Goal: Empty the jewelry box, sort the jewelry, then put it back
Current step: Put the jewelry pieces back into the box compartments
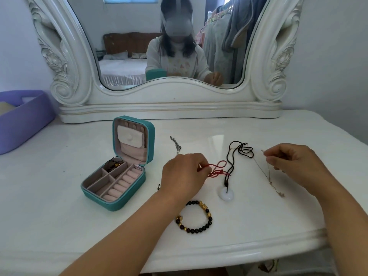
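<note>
Left hand [184, 175] pinches red cord [218, 170]; right hand [294, 164] pinches thin chain [266, 172].

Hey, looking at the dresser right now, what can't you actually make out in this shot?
Head view only:
- Left hand hides what its fingers do with the red cord.
- Dark item in the jewelry box back compartment: too small.
- Thin chain at the right hand: too faint to identify.
- Purple bin: cut off by left edge.

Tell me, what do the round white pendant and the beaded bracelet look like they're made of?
Pendant: looks like polished stone or glass, smooth, milky and glossy; I cannot tell which. Bracelet: glossy dark round beads, perhaps stone, with shiny gold-coloured metallic-looking charms.
</note>
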`<action>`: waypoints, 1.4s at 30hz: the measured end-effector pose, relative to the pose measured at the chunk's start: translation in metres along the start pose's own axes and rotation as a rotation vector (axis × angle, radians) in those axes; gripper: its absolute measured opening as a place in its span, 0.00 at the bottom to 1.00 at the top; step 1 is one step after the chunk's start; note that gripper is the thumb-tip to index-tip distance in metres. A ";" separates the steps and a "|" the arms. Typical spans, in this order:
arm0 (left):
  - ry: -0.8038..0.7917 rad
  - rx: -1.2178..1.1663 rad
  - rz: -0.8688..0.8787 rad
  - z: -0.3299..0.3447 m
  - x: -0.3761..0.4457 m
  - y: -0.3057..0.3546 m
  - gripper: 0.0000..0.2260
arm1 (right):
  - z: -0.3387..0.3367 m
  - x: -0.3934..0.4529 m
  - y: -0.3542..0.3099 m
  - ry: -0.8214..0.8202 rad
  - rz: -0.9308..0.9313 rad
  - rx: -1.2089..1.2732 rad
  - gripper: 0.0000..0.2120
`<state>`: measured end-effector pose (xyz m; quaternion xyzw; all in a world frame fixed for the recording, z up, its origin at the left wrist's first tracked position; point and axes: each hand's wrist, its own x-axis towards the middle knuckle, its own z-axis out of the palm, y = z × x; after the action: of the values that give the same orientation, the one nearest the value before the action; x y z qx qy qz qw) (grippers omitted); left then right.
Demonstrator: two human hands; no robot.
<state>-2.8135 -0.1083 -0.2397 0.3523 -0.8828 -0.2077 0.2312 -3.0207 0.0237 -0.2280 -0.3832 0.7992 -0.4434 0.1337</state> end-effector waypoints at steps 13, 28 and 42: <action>-0.168 0.061 -0.117 0.023 0.014 0.037 0.12 | 0.032 -0.020 -0.011 -0.158 -0.145 -0.147 0.07; -0.185 -0.357 -0.064 0.007 0.018 0.028 0.06 | 0.060 -0.013 -0.031 -0.396 -0.292 0.034 0.19; 0.121 -0.713 -0.127 -0.052 0.014 -0.003 0.04 | 0.056 -0.007 -0.100 -0.217 -0.261 0.522 0.07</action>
<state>-2.7923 -0.1306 -0.1957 0.3154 -0.7161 -0.4949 0.3779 -2.9362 -0.0364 -0.1797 -0.4806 0.5832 -0.6037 0.2540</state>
